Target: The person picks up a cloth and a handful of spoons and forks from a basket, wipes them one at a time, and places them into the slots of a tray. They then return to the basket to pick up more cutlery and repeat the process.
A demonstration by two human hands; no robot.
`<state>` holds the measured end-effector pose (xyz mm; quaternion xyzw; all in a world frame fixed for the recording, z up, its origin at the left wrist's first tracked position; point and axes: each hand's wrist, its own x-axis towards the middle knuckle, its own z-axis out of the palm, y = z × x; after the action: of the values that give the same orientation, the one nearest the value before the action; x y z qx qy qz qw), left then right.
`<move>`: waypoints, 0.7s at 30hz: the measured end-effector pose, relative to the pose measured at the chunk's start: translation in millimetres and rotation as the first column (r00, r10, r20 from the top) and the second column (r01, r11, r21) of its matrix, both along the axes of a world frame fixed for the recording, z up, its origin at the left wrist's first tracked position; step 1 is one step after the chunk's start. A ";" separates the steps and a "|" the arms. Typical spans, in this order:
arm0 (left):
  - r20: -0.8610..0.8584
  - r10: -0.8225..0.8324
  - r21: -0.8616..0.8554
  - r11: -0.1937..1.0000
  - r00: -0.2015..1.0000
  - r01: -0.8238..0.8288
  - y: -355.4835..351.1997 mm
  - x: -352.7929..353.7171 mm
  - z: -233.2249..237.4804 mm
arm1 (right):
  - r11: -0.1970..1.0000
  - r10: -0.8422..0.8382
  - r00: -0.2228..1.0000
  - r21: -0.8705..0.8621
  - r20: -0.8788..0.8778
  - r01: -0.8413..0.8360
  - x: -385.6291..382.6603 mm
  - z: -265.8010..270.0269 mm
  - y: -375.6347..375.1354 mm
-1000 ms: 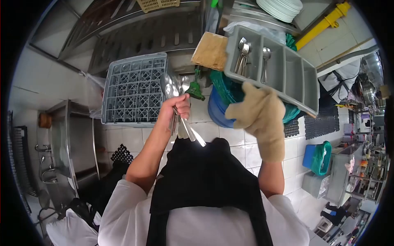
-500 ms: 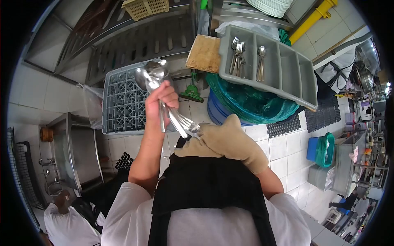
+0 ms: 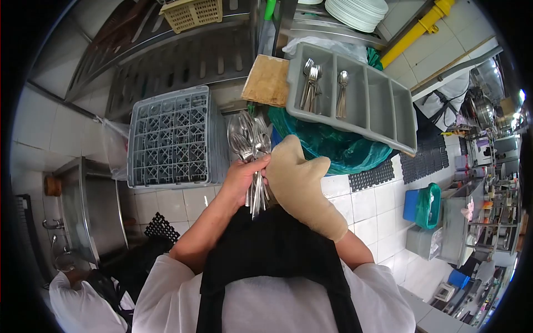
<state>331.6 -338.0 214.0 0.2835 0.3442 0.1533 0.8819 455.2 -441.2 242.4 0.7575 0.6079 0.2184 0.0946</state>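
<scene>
My left hand (image 3: 247,176) is closed around the handles of a bunch of spoons and forks (image 3: 250,133), their heads pointing away from me. A beige cloth (image 3: 300,177) covers my right hand like a mitten and lies against the right side of the bunch; the fingers inside are hidden. Beyond, at the upper right, a grey cutlery tray (image 3: 377,100) rests tilted over a bin with a green liner (image 3: 311,139). Forks (image 3: 312,86) lie in its leftmost compartment and spoons (image 3: 342,94) in the one beside it.
A grey glass rack (image 3: 169,139) stands on the left, near a steel sink (image 3: 94,205). A wooden board (image 3: 266,80) touches the tray's left end. Stacked plates (image 3: 355,12) and a yellow basket (image 3: 191,14) are at the top. Another person (image 3: 83,302) is at the lower left.
My left hand has moved right and turned the cutlery heads away from me. The cloth-covered right hand has risen beside the bunch. The view has shifted slightly.
</scene>
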 end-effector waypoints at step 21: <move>0.137 0.030 -0.087 0.996 0.990 -0.018 11.3 -13.9 7.8 | 0.997 0.036 -0.078 0.041 -0.996 -0.059 54.2 66.9 26.2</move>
<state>317.7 -326.7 221.9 0.2300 0.2921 0.1683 0.9129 509.4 -415.0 309.3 0.6525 0.5102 -0.4087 -0.3834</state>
